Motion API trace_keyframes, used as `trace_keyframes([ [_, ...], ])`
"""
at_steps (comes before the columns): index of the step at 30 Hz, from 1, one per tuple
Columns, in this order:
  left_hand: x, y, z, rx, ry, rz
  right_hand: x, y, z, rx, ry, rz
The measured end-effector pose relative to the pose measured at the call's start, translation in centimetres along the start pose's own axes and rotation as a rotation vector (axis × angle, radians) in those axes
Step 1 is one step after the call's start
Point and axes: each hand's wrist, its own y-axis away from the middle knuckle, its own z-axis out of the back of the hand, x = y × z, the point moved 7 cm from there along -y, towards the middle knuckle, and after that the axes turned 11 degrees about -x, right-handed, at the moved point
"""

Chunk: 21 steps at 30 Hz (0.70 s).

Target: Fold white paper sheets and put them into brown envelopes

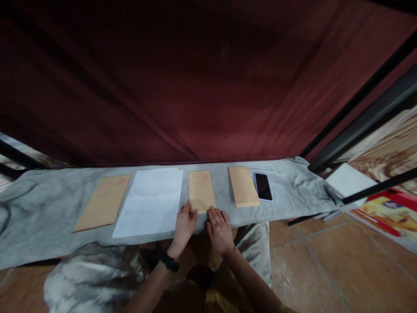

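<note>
A brown paper envelope with a small red printed mark lies flat in front of me. My left hand touches its near left corner, thumb and fingers bent around the edge. At the near right corner rests my right hand, its fingers stretched out flat with the tips on the envelope's edge. Left of the envelope is a stack of white paper sheets. A thicker pile of brown envelopes lies to the right, apart from both hands.
Grey cloth covers the narrow bench. On it are a phone at the right and a larger brown envelope at the left. A dark red curtain hangs behind. A red and yellow box stands at the far right.
</note>
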Motion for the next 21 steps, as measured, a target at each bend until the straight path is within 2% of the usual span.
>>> trace_keyframes([
  [4,0.9,-1.7,-0.4,0.017,0.116,0.296,0.0,-0.1,0.0,-0.014,-0.01,0.002],
  [6,1.5,-1.8,-1.2,0.07,0.238,0.481,0.0,-0.2,0.0,-0.016,-0.016,-0.003],
  [8,1.7,-1.5,-2.0,0.136,0.342,0.594,0.0,-0.3,0.1,-0.018,-0.026,-0.008],
  [13,1.5,-1.2,-2.5,0.209,0.415,0.625,-0.2,-0.4,0.2,-0.017,-0.074,-0.008],
  [16,1.6,-1.2,-2.5,0.226,0.437,0.622,-0.8,-1.4,0.4,-0.005,-0.141,-0.048],
  [18,1.6,-1.4,-2.5,0.232,0.446,0.615,-1.1,-2.8,1.1,-0.001,-0.221,-0.124],
  [21,1.7,-1.5,-2.6,0.249,0.441,0.611,-0.4,-5.1,3.4,0.01,-0.432,-0.255],
])
